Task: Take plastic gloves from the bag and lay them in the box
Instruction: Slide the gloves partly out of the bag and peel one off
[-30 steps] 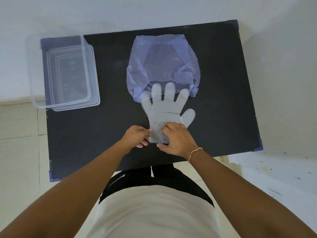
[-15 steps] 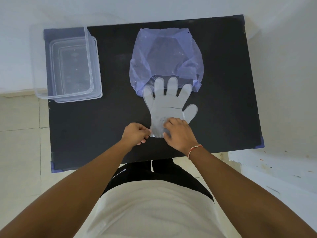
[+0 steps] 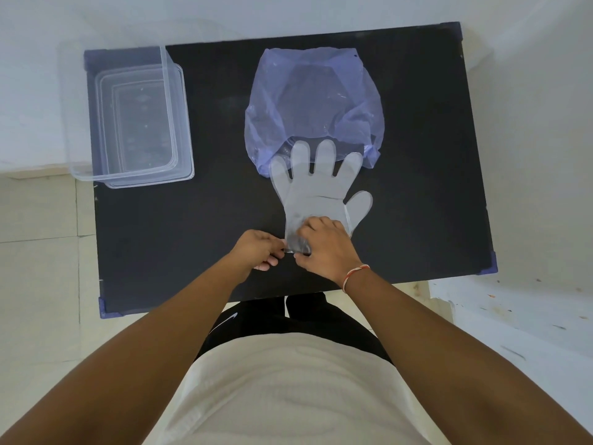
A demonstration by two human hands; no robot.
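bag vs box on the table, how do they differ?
The bag is soft, crumpled, blue-tinted film; the box is rigid, colourless plastic with straight walls. The bag lies slumped at the table's far middle; the box stands upright at the far left corner. The glove's fingertips overlap the bag's mouth; nothing touches the box, which looks empty. Both are see-through.

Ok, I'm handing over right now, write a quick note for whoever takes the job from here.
Left hand: pinching the cuff edge of the plastic glove.
Right hand: resting on the cuff, fingers closed on it.
Glove lies flat on the black table, fingertips overlapping the mouth of the purple bag.
Clear box sits far left; no glove visible in it.
Done: one glove mostly out of the bag.
Left: lay it in the box.
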